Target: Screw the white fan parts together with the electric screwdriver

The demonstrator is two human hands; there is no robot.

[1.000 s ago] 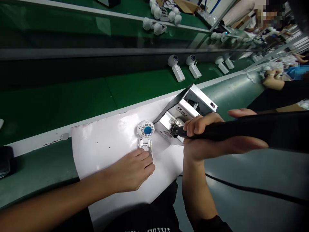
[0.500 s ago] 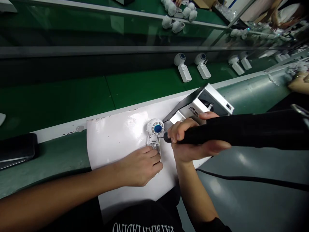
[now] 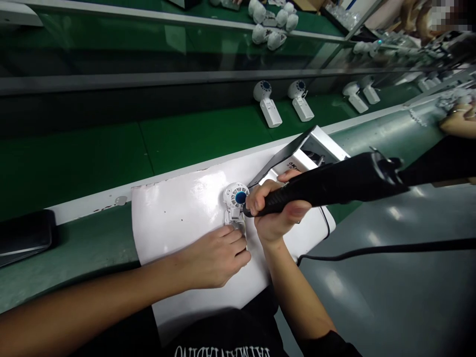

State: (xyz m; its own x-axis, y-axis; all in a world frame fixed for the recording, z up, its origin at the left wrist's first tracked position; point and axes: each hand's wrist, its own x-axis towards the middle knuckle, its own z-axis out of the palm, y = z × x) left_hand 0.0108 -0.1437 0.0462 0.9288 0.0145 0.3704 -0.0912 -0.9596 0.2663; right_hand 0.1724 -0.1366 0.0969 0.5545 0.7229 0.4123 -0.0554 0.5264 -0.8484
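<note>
A small white handheld fan (image 3: pixel 231 194) with a blue hub lies on a glossy white sheet (image 3: pixel 174 203), its handle part opened up. My left hand (image 3: pixel 223 255) is closed around the lower handle and hides most of it. A black electric screwdriver (image 3: pixel 334 181) is gripped in my right hand (image 3: pixel 271 208), lying nearly level, its nose beside the joint between fan head and handle. The bit's tip is hidden. Just behind my right hand stands a silver screw feeder box (image 3: pixel 320 141).
Several white fans, such as this fan (image 3: pixel 270 111), lie on the green conveyor belt (image 3: pixel 201 134). A black phone-like slab (image 3: pixel 26 235) rests at the left. From the screwdriver side a black cable (image 3: pixel 353 253) runs right. A co-worker's arm (image 3: pixel 459 121) is at far right.
My right hand and the screwdriver have shifted left, closer over the fan, and the screwdriver's back end has swung into view. My left hand keeps its hold. The belt's fans appear farther left.
</note>
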